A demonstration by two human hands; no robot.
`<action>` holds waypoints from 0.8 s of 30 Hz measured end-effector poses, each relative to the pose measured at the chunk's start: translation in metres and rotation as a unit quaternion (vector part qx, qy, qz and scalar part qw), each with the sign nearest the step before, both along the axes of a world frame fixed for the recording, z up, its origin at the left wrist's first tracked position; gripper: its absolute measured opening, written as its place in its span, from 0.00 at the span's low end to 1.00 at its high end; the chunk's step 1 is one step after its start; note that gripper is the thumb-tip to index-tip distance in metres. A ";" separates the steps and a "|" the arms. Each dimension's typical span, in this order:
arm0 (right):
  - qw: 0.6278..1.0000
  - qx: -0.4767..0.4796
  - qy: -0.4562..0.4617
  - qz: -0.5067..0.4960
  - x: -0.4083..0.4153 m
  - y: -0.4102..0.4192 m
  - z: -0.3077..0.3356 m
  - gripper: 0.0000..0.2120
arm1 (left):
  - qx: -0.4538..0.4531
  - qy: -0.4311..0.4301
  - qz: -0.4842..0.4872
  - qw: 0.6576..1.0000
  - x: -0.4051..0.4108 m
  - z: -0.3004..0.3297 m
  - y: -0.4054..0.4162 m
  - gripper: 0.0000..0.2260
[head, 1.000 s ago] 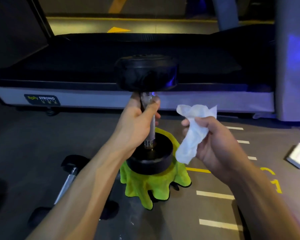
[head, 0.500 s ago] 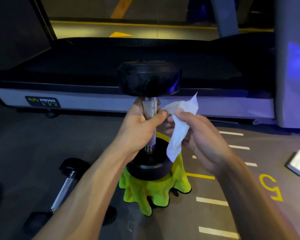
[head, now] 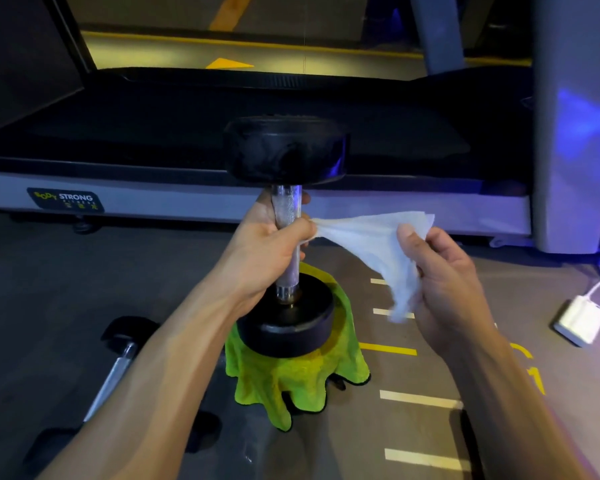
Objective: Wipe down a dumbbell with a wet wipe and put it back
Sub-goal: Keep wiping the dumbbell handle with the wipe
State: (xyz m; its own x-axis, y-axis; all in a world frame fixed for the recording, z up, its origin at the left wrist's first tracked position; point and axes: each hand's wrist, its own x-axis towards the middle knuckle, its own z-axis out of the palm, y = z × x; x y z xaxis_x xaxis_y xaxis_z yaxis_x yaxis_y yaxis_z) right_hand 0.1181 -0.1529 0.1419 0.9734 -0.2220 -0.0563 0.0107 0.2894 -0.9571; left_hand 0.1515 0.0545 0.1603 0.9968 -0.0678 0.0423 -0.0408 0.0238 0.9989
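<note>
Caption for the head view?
Left hand grips upright dumbbell handle; both hands stretch the wet wipe, right hand pinching it.

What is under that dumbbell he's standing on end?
The dumbbell stands upright on a bright green cloth, which drapes down over some support. The cloth covers that support, so what it is cannot be seen; only small dark bits show at its hem.

A green cloth (head: pixel 302 379), second dumbbell (head: pixel 118 365), treadmill (head: pixel 187 140) and white charger (head: pixel 581 320) sit around.
</note>
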 end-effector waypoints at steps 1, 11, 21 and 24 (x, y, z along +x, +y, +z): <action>1.000 -0.024 -0.011 -0.012 0.000 -0.003 0.001 0.07 | 0.001 0.001 -0.003 1.000 0.000 -0.001 0.000 0.12; 0.976 -0.174 -0.109 -0.069 -0.006 -0.011 0.007 0.13 | 0.013 -0.015 -0.006 1.000 0.001 -0.001 -0.001 0.10; 0.943 -0.311 -0.086 0.081 0.014 0.000 0.036 0.19 | 0.002 -0.005 -0.031 0.999 -0.001 0.001 0.000 0.20; 0.941 -0.298 -0.105 0.124 0.022 0.005 0.046 0.17 | 0.026 -0.006 -0.039 0.999 0.001 0.000 0.003 0.29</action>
